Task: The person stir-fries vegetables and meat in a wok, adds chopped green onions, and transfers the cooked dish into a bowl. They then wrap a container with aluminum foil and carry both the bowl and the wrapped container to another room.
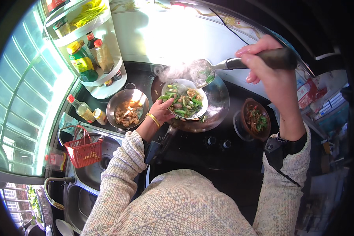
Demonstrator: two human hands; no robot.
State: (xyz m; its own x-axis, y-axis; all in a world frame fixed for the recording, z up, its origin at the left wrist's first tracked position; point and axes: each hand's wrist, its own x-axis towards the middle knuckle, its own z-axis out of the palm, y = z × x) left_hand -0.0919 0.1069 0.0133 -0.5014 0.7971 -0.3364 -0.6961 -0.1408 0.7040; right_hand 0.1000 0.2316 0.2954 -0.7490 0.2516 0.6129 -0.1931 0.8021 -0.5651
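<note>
My left hand (162,110) grips the near-left rim of a white plate (205,101), thumb on top. The plate is heaped with a stir-fry (184,101) of green stalks and pale pieces, and it hovers over a metal wok (218,100). Some food shows in the wok under the plate's near edge. My right hand (264,60) is closed round the dark handle of a metal ladle (205,73). Its bowl hangs just above the plate's far right edge, with a few green pieces clinging inside. Steam rises behind the plate.
Left of the wok stands a two-handled metal pan (128,109) with meat-like pieces. At right is a brown dish (256,119) of garnished food. A red basket (84,152) hangs at the steel sink (91,174). Bottles fill a white corner shelf (106,91). Stove knobs (211,140) face me.
</note>
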